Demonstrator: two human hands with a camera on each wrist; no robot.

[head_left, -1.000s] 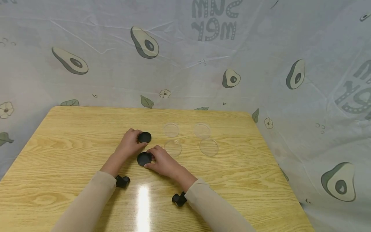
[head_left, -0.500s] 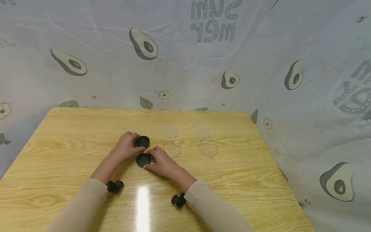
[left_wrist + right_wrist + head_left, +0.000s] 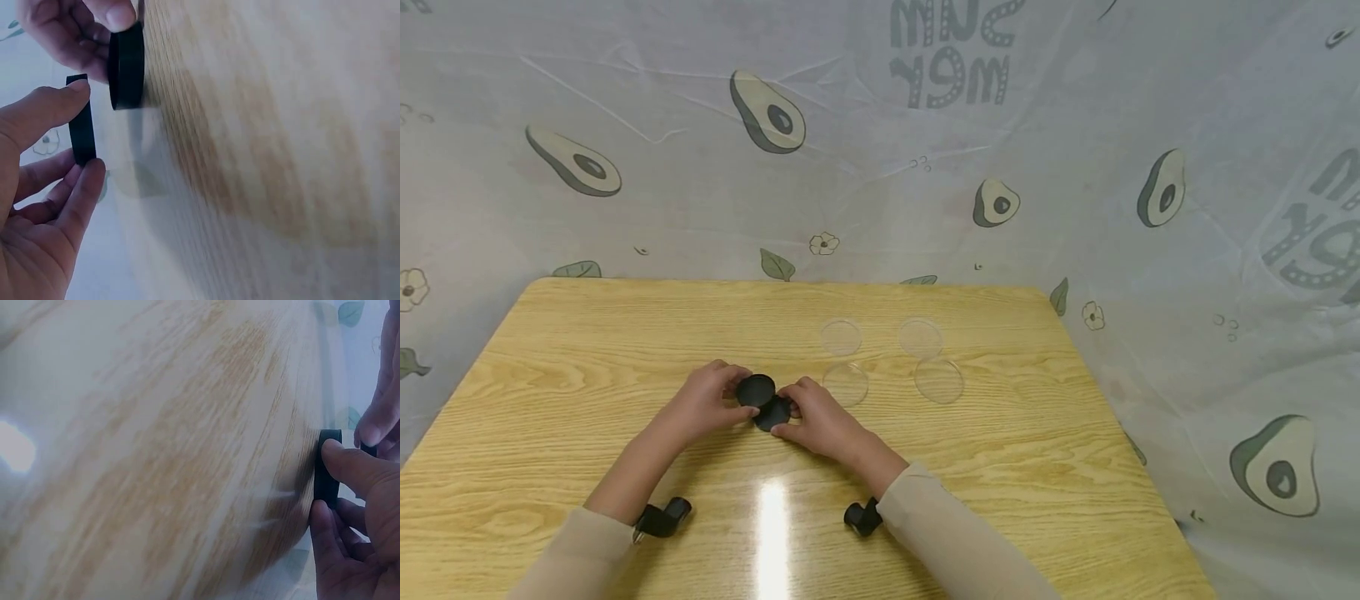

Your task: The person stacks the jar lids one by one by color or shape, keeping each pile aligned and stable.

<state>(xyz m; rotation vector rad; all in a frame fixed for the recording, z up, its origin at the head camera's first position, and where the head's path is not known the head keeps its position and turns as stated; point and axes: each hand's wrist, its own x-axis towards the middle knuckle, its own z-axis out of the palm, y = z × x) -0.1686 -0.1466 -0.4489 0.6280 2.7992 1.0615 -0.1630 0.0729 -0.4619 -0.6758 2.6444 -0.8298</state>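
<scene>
Two shallow round black lids are in view, one in each hand. My left hand (image 3: 703, 404) pinches its black lid (image 3: 756, 391) between thumb and fingers; the left wrist view shows this raised lid (image 3: 82, 125) edge-on, off the table. The other black lid (image 3: 772, 416) sits at the table surface, and my right hand (image 3: 822, 423) grips it by the side. In the head view the left lid partly covers the right one. The right wrist view has the lower lid (image 3: 327, 469) standing close on the wood between thumb and fingertips.
Several clear round discs lie on the wooden table (image 3: 1000, 467), behind and right of the hands, among them a front-left disc (image 3: 846, 383) and a front-right disc (image 3: 938, 381). A patterned cloth (image 3: 880, 167) hangs behind the table. Black cameras (image 3: 662, 517) sit at both wrists.
My left hand has brought its black lid toward me and slightly left, until it overlaps the other lid in the head view. My right hand and its lid have stayed in place.
</scene>
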